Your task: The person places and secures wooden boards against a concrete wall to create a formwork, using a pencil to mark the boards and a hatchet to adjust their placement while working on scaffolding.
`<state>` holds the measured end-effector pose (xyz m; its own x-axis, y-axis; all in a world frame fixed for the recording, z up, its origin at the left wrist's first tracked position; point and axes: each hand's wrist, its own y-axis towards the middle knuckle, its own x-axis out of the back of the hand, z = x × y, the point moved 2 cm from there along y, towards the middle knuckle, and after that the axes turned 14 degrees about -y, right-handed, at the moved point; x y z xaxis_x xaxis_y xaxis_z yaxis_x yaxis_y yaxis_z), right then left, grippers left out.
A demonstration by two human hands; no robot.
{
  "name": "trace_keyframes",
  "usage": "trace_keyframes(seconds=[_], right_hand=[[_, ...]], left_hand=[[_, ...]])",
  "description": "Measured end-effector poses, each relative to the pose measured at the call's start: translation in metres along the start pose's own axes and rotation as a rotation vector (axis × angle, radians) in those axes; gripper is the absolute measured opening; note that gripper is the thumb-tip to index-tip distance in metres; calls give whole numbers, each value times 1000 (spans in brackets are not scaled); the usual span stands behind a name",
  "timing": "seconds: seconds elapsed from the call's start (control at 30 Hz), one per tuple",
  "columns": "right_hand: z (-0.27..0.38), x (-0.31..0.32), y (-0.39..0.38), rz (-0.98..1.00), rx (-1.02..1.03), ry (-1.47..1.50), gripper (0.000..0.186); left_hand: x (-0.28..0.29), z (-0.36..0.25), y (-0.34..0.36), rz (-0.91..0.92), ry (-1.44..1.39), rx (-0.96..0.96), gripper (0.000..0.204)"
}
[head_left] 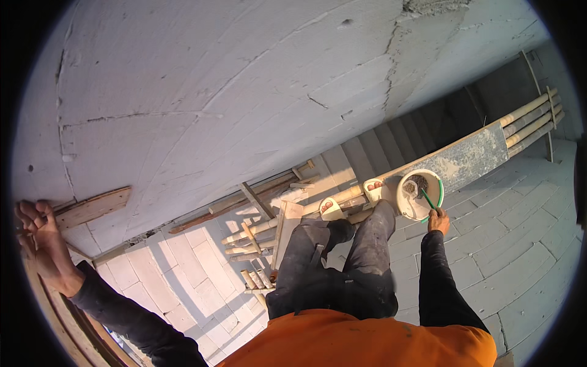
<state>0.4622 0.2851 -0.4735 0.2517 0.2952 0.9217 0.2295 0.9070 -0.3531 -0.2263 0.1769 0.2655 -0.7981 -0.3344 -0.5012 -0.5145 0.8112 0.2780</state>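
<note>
At three o'clock the cream bucket (pixel 405 199) stands beside the right sandal (pixel 372 193), its green-edged rim facing up, with room between that rim and the green-handled tool (pixel 430 200) slanting inside. The right hand (pixel 438 221) grasps the tool's upper end at the rim's four-o'clock side, fingers closed round it. Between eight and nine o'clock, the left hand (pixel 47 248) is at the wooden frame (pixel 65 318), near a short plank (pixel 92 209); whether it clasps the frame cannot be told. The left sandal (pixel 331 210) is on the bamboo poles (pixel 529 111), which run from seven toward two o'clock under a mottled board (pixel 474 160). Beyond the board's long edge, at two o'clock, a gap opens onto stairs (pixel 382 147), bounded by the pale wall (pixel 244 79) at twelve.
</note>
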Motion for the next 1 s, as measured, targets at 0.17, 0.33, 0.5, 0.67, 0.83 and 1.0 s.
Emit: trace_keyframes(seconds=[0.17,0.33,0.5,0.67,0.83,1.0], right_hand=[[73,158,-63,197,158,695,21],[256,372,-157,753,416,1176,20],[352,467,-226,1564,737,1418,24],[403,501,-305,1947,911,1323,21],[414,521,-332,2040,954,1119,18],[428,550,-344,1818,1050,1167,21]], left_hand=[[-50,51,20,-256,81,-406,38],[-42,25,-9,-348,-10,-515,55],[-48,37,-3,-324,-155,-539,58],[-45,43,0,-320,-284,-681,57],[-47,39,-1,-318,-348,-624,56],[-44,39,1,-324,-352,-602,51]])
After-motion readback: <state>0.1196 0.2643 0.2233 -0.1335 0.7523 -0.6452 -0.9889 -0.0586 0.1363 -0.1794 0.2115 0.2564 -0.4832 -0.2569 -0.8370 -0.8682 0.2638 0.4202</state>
